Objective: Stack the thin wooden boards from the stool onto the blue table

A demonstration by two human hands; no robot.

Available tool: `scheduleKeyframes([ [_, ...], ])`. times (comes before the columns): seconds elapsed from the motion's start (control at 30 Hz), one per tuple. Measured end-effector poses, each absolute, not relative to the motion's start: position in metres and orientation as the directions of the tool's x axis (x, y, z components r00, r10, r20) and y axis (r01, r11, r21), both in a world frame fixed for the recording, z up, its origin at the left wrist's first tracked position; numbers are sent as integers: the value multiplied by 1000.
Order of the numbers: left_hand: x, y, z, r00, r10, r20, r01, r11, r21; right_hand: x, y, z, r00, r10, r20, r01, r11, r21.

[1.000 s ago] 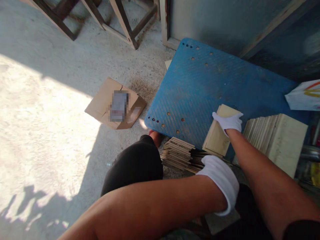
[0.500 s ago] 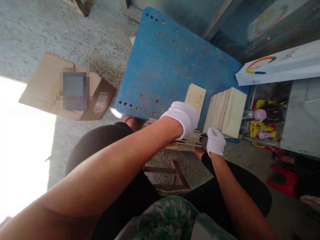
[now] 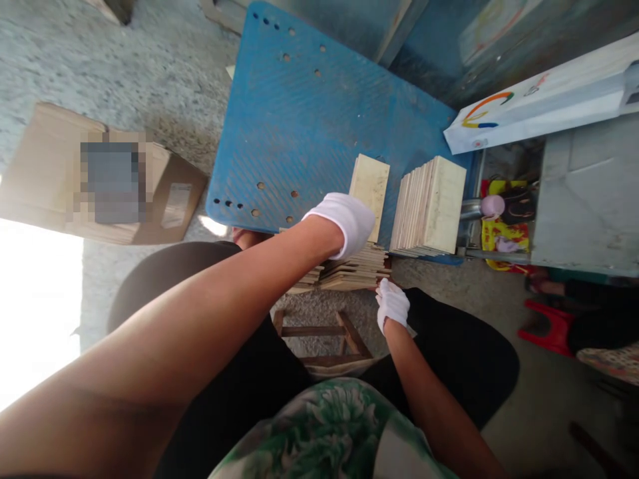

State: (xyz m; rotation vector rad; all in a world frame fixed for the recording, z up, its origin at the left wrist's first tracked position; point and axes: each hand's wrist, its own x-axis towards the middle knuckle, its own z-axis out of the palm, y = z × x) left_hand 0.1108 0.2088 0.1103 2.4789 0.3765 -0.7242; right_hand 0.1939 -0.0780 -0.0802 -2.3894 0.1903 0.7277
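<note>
The white-gloved left hand (image 3: 344,219) rests on the loose pile of thin pale wooden boards (image 3: 349,271) at the near edge of the blue perforated plastic pallet (image 3: 299,126); whether its fingers are closed cannot be told. The white-gloved right hand (image 3: 392,304) touches the pile's near right corner, fingers curled. A white carton (image 3: 539,100) bears a multicoloured arc logo, its writing unreadable. The brown cardboard box (image 3: 100,176) has a blurred label.

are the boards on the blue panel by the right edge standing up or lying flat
Standing up. The boards rest on edge in a row on the blue panel, faces side by side, leaning slightly.
</note>
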Motion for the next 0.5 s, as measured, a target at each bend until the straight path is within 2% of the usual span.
scheduleKeyframes([
  [0.27, 111, 208, 111, 811, 116, -573, 419, -800, 430, 183, -76, -92, 779, -36, -626, -469, -696, -543],
  [0.5, 111, 208, 110, 818, 89, -568, 381, -824, 419, 186, -83, -94, 782, -25, -623, -467, -687, -557],
])
